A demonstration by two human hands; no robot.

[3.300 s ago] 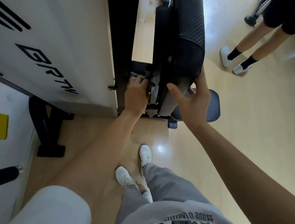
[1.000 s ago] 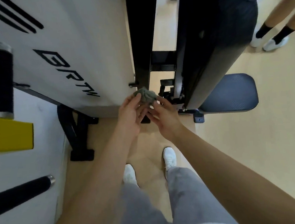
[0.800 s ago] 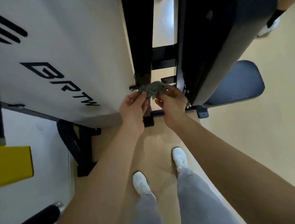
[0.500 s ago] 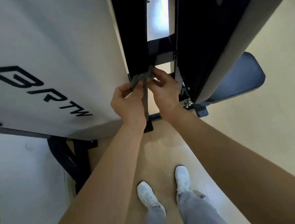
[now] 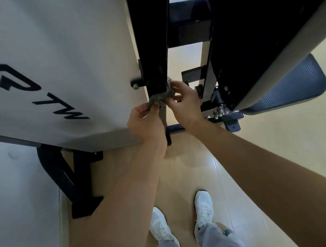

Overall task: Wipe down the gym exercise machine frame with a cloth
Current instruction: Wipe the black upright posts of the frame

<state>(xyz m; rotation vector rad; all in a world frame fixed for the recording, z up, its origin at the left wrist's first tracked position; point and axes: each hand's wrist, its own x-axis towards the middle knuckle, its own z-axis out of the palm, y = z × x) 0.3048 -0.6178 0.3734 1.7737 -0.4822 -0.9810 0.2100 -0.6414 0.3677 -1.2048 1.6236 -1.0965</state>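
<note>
A small grey-green cloth (image 5: 160,98) is bunched against the lower part of the black upright frame post (image 5: 150,35) of the gym machine. My left hand (image 5: 145,121) pinches the cloth's left end from below. My right hand (image 5: 184,103) grips its right end, fingers curled round the post's right edge. The cloth wraps part way round the post; the part behind the post is hidden.
A white shroud panel (image 5: 54,64) with black letters stands left of the post. A black back pad (image 5: 259,36) and a dark blue seat (image 5: 293,90) are to the right. Black base feet (image 5: 68,180) lie on the beige tiled floor. My white shoes (image 5: 203,208) are below.
Both hands carried the cloth from in front of the post up onto it and spread it round the post. The camera has moved closer to the machine.
</note>
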